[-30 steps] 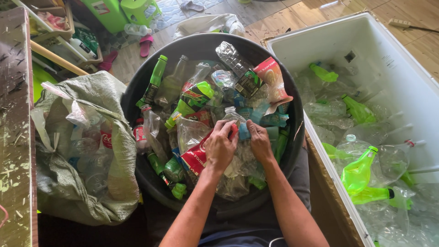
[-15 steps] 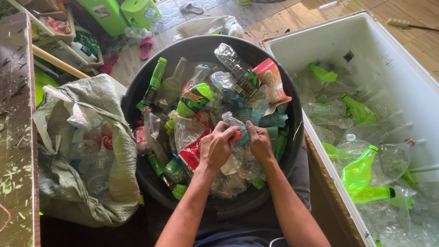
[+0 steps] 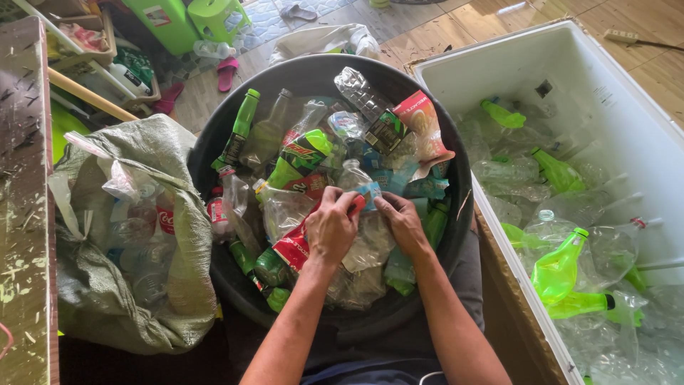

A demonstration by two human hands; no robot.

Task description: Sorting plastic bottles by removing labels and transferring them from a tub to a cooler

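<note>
A large black tub [image 3: 456, 164] in front of me is heaped with crushed clear and green plastic bottles. Both my hands are over its near middle, working on one clear plastic bottle [image 3: 356, 178] with a blue label. My left hand [image 3: 331, 227] grips the bottle's label area, where a strip of red wrapper [image 3: 293, 246] hangs down to the left. My right hand [image 3: 402, 222] pinches the bottle's other side, fingers curled on the plastic. A green glass-like bottle [image 3: 239, 128] leans on the tub's far left rim.
A white box [image 3: 570, 71] on the right holds several clear and green bottles, one bright green bottle [image 3: 559, 267] near its front. A grey woven sack [image 3: 135, 235] with bottles sits left of the tub. Green plastic stools [image 3: 214, 14] and sandals lie on the floor beyond.
My hands have shifted slightly toward me with the clear bottle, and the red wrapper strip now hangs further out from under my left hand.
</note>
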